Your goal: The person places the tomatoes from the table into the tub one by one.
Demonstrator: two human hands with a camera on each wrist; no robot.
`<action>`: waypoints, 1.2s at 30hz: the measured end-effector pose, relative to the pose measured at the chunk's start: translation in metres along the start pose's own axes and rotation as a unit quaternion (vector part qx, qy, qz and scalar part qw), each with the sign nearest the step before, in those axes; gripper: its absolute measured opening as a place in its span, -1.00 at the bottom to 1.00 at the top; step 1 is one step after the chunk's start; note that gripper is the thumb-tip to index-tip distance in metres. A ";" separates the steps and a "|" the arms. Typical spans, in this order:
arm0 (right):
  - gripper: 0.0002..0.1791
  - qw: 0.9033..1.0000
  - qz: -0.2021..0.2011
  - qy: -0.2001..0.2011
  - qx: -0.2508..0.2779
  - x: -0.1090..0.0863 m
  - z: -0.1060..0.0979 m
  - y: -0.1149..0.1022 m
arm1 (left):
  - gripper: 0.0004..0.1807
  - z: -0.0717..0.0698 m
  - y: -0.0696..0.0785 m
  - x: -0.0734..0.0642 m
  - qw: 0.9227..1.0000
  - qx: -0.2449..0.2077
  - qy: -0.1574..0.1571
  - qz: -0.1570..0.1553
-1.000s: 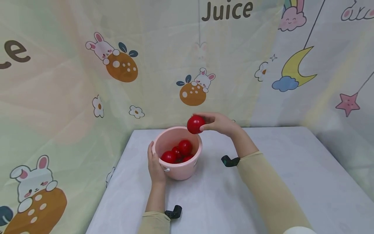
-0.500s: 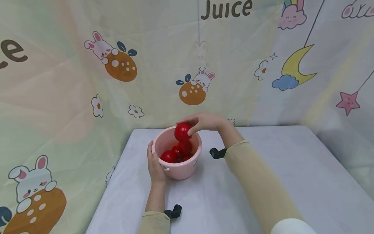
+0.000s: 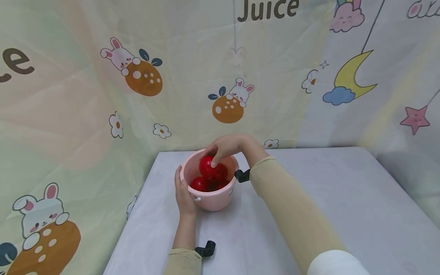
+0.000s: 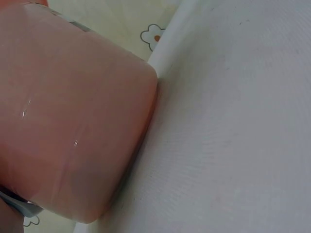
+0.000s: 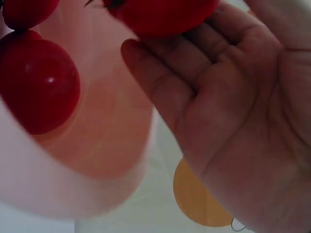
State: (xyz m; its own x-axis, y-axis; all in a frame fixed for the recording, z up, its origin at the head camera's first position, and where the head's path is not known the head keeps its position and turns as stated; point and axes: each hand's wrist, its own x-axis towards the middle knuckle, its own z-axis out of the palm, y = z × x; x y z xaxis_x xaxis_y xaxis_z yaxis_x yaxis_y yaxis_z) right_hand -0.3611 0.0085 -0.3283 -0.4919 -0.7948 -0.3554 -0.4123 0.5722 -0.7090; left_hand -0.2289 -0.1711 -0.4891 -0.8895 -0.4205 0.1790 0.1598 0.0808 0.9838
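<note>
A pink bucket [image 3: 213, 201] stands on the white table with several red tomatoes [image 3: 200, 184] inside. My right hand [image 3: 227, 146] reaches over the far rim and holds one tomato [image 3: 207, 166] between thumb and fingers, inside the mouth of the bucket above the others. In the right wrist view, this held tomato [image 5: 170, 14] shows a bit of green stem, and another tomato [image 5: 46, 85] sits by the bucket wall [image 5: 112, 121]. My left hand [image 3: 184, 196] rests along the outside of the bucket's left wall, fingers extended and thumb near the rim.
The white table [image 3: 309, 198] extends right and toward me. A printed cloth [image 3: 185, 76] with rabbits, flowers and a moon hangs behind and at the sides, close to the bucket. Black devices [image 3: 206, 249] sit at both wrists.
My right hand has carried the tomato left and down, from beside the bucket's far right rim to inside its mouth. My left hand has stayed on the bucket.
</note>
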 end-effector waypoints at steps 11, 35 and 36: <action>-0.35 0.995 0.071 -0.062 -0.044 0.008 0.011 -0.006 | -0.48 0.008 0.004 -0.002 1.000 0.007 -0.002 -0.003; -0.48 0.998 0.032 0.029 -0.036 -0.007 0.019 0.007 | -0.49 0.003 0.000 0.000 1.000 0.005 0.004 0.003; -0.49 0.998 0.030 0.040 -0.038 -0.011 0.021 0.009 | -0.49 0.003 -0.001 0.000 1.000 0.005 0.003 0.002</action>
State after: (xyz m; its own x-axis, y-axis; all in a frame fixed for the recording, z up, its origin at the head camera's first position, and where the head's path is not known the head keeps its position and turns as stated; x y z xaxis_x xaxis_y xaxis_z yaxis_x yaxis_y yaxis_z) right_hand -0.3437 0.0178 -0.3437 -0.5753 -0.7424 -0.3435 -0.4358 0.6335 -0.6393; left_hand -0.2301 -0.1683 -0.4898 -0.8862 -0.4260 0.1824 0.1583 0.0916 0.9831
